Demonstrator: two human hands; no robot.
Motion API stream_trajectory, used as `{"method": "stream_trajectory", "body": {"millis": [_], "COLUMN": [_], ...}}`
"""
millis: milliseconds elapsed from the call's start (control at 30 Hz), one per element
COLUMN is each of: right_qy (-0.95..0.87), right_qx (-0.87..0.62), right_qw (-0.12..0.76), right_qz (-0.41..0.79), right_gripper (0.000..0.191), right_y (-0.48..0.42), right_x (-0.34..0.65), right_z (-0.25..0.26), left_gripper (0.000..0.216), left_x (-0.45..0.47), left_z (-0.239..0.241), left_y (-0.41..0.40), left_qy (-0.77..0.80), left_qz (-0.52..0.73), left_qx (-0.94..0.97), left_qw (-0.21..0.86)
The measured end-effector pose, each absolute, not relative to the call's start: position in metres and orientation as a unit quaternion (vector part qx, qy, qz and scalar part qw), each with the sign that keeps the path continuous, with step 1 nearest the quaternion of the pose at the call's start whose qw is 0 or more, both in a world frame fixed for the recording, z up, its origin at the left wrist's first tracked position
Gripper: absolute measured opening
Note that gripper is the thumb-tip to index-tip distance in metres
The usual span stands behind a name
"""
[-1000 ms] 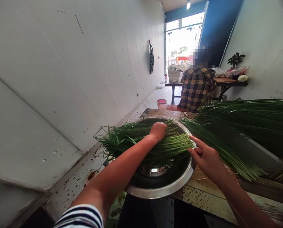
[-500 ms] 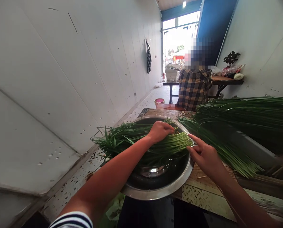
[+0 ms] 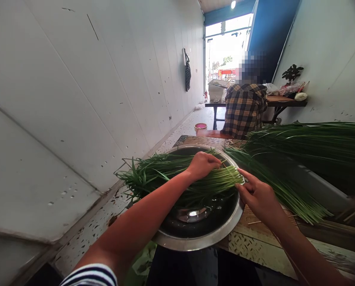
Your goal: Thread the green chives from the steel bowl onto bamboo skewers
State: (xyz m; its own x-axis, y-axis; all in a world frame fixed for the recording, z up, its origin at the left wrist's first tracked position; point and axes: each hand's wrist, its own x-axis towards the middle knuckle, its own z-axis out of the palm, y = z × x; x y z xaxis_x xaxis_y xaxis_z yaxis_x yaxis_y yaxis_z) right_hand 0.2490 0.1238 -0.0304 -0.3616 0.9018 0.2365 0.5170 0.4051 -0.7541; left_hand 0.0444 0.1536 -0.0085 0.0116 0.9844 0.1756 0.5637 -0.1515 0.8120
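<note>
A bunch of garlic chives [image 3: 225, 178] lies across a wide steel basin [image 3: 192, 244], with pale stem ends at the right and green leaf tips hanging over the left rim. My left hand [image 3: 203, 164] rests on top of the bunch, fingers pinched together around a few thin stems near the pale ends. At the right rim, my right hand [image 3: 257, 195] has its thumb and forefinger closed on the cut ends of the bunch. Its other fingers are curled. Shiny water shows in the lower part of the basin.
More garlic chives [image 3: 308, 208] lie to the right, beside and over a grey crate [image 3: 323, 180]. The basin stands on a patterned wooden table [image 3: 255, 242]. Ahead, a person in a plaid shirt [image 3: 244, 111] sits at another table. A pink-lined bucket [image 3: 200, 127] stands on the floor.
Both hands keep their places on the chives with hardly any movement. The whole view has shifted very slightly.
</note>
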Motion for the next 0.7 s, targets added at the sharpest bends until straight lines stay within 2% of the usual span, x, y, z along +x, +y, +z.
{"method": "stream_trajectory", "body": {"millis": [700], "right_qy": [-0.774], "right_qx": [-0.467], "right_qw": [0.325], "right_qz": [0.278], "right_gripper": [0.062], "right_y": [0.1249], "right_x": [0.2486], "right_z": [-0.0314], "left_gripper": [0.016], "left_x": [0.0443], "left_z": [-0.0096], "left_y": [0.1545], "left_qy": [0.581], "left_qz": [0.387], "left_qx": [0.668], "left_qw": [0.259]}}
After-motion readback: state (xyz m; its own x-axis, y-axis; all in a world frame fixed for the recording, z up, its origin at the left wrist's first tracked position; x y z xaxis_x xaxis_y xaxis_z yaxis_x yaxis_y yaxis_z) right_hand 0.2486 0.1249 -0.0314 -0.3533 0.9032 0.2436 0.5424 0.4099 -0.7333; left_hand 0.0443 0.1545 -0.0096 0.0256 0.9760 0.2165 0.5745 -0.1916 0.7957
